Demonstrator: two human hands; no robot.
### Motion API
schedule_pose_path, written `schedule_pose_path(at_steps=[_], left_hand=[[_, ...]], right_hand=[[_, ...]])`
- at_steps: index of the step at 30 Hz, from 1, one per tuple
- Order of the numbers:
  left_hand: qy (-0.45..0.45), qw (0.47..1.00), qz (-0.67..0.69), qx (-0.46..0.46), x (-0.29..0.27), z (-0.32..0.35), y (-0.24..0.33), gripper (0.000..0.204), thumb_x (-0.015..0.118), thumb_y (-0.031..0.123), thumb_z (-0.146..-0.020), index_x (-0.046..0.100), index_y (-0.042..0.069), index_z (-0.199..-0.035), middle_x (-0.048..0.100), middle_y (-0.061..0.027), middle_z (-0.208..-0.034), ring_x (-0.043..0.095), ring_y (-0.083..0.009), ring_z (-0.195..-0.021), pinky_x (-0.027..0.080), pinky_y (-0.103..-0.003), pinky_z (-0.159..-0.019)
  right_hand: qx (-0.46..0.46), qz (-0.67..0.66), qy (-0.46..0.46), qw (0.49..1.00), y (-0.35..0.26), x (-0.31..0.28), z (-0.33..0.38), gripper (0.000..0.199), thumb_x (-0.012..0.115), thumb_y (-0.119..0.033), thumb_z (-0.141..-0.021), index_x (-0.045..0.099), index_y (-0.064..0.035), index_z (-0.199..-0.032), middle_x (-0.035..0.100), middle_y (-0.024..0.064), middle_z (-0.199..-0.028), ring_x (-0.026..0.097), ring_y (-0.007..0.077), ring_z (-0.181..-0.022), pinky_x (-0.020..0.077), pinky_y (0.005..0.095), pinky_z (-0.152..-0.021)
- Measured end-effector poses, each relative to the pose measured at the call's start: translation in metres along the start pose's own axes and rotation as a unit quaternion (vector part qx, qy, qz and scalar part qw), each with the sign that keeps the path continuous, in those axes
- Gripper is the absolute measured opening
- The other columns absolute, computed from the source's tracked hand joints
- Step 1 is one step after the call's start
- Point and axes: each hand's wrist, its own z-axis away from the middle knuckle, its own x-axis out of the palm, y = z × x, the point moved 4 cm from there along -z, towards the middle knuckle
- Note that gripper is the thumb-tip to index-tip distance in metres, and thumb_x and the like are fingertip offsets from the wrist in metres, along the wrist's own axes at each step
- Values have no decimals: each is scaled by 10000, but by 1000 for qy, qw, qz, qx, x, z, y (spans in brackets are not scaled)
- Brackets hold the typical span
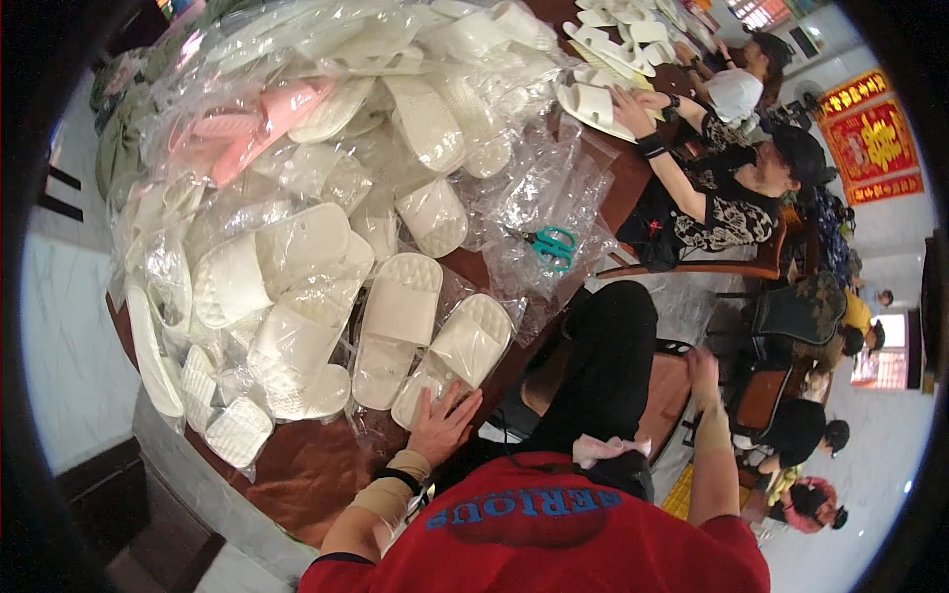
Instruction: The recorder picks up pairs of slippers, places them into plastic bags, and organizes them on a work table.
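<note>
My left hand point(442, 425) lies with its fingers stretched out over the near end of a white slipper pair point(473, 341) in a clear plastic bag, at the table's near edge. Next to that pair is another bagged white slipper pair point(397, 316). Off to the right, my right hand point(703, 376) is at the edge of a brown chair point(664, 400), its fingers closed around the rim. A teal-handled pair of scissors point(552, 248) rests on loose clear plastic bags point(524, 193), away from both hands.
Bagged white slippers point(306, 257) pile high over the brown-covered table point(297, 474), with a pink pair point(247, 128) among them. At the far right, a co-worker point(732, 193) handles a white slipper point(593, 107). More people and chairs point(801, 314) stand along the right.
</note>
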Motion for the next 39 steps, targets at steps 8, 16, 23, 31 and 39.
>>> schedule_pose_path(at_steps=[8,16,23,31,39], left_hand=[[-50,998,38,-12,10,-3,-5,567,560,397,-836,457,226,-1367,287,66,-1492,215,-251,-1401,129,-642,-1070],[-15,999,-20,-47,11,1,-3,526,553,423,-818,506,274,-1321,363,112,-1447,213,-205,-1404,26,-637,-1103],[-27,999,-17,-43,27,1,4,553,611,402,-791,503,310,-1325,328,116,-1468,219,-219,-1403,62,-651,-1098],[-153,980,-24,-129,15,-7,24,579,591,416,-806,440,324,-1358,307,141,-1472,224,-173,-1393,53,-637,-1105],[-74,933,-9,-352,-86,-105,78,359,647,252,-814,582,150,-1152,605,-10,-1135,509,-215,-1133,251,-539,-1055]], right_hand=[[-262,-101,-176,943,-258,9,-193,174,583,-172,-865,605,-59,-996,636,150,-840,626,316,-764,487,389,-673],[-392,54,-235,888,-305,106,-207,342,650,-246,-827,501,-82,-1088,541,142,-982,571,348,-888,475,426,-746],[-477,13,-187,858,-308,111,-205,382,695,-323,-771,529,-54,-986,512,114,-944,564,318,-876,481,409,-722],[-513,-39,-114,850,-285,110,-196,374,653,-378,-782,522,-60,-929,543,113,-911,600,308,-801,505,410,-635],[-470,-168,-97,861,-239,91,-210,374,666,-347,-780,515,-68,-977,600,113,-778,615,303,-727,499,398,-587]])
